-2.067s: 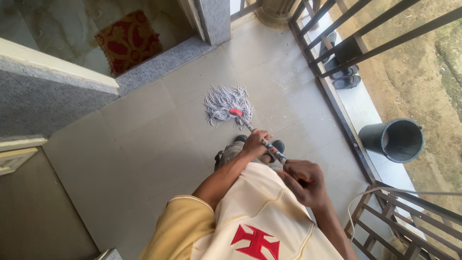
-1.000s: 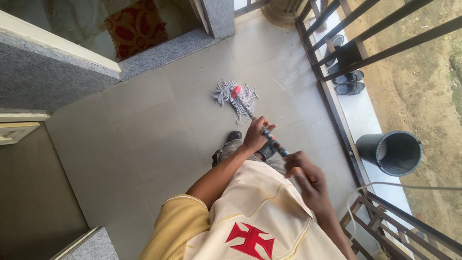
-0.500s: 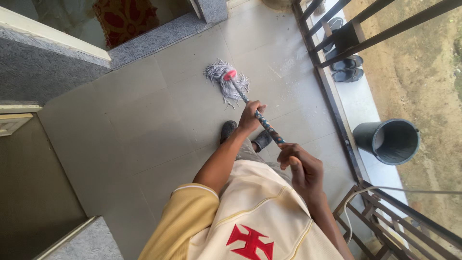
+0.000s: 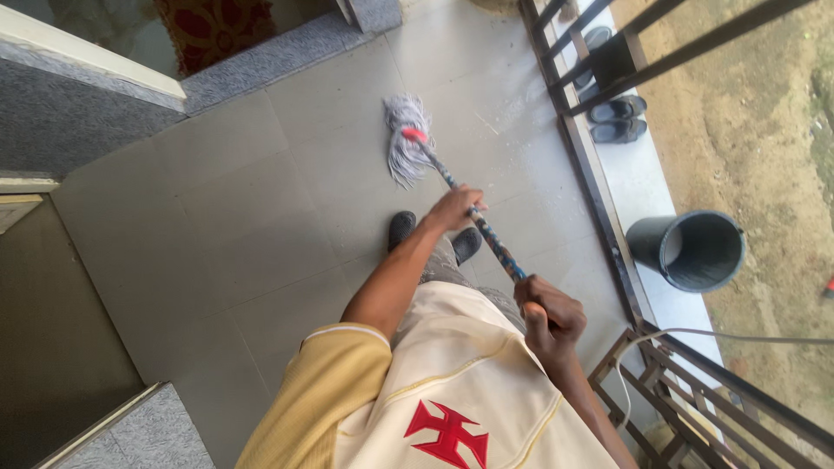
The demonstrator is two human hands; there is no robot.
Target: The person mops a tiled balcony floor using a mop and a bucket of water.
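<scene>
a: starting at the left, what's there?
b: grey floor tiles [image 4: 217, 226], then the mop head [image 4: 405, 143] lying on them, far from the body and a little left of the hands.
a: and the handle?
b: the mop handle [image 4: 486, 234] slants from the mop head, far left, down to the near right. that slant is its long axis.
a: which hand is closer to the mop head?
b: the left hand [image 4: 453, 208], closed around the handle partway along. the right hand [image 4: 547, 314] is wrapped around the near end, close to the body.
a: further right?
b: a metal railing [image 4: 599, 208], with a dark bucket [image 4: 691, 252] beyond it.
</scene>
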